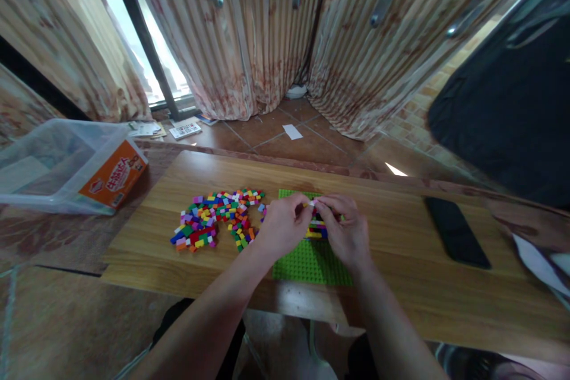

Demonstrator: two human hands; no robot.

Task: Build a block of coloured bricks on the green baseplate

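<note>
Meeting over plate (307,266): left hand (287,222), right hand (347,228), fingertips drawn close | grip: whether either pinches pale brick (312,203), cannot tell | stack (317,230): on plate, apparently for steadiness | loose bricks (231,212): left of plate, presumably within reach

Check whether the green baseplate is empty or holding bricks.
Not empty: coloured bricks show on the baseplate between left hand and right hand.

Forearms (222,300) converge — left grip (285,219), right grip (345,228) close together — fingers (339,203) bent.
</note>
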